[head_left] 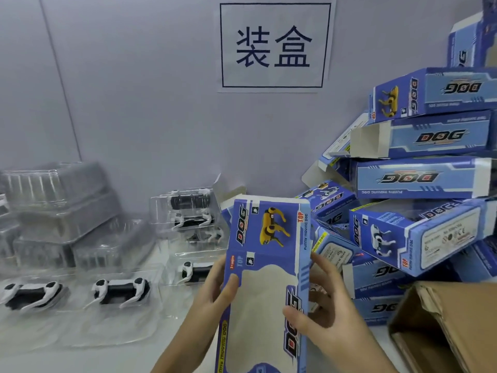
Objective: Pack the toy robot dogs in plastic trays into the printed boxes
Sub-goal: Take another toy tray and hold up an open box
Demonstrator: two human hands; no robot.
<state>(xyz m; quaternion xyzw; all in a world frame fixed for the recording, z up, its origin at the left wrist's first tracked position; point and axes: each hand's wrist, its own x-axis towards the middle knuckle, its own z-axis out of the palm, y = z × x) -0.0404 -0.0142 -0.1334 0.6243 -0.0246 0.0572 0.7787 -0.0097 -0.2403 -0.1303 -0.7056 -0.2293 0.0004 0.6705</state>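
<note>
I hold one blue printed box (265, 267) upright in front of me, with its window face and a yellow dog picture toward me. My left hand (215, 289) grips its left edge, thumb on the front. My right hand (318, 300) grips its right edge, thumb on the front and fingers behind. Black-and-white toy robot dogs in clear plastic trays lie on the table to the left: one (32, 293) at the far left, one (119, 290) beside it, one (192, 271) just left of the box. More trays with dogs (191, 208) are stacked behind.
A heap of blue printed boxes (425, 179) fills the right side, up against the wall. An open brown carton (443, 327) stands at the bottom right. Empty clear trays (59, 211) are piled at the back left. A paper sign (274, 45) hangs on the wall.
</note>
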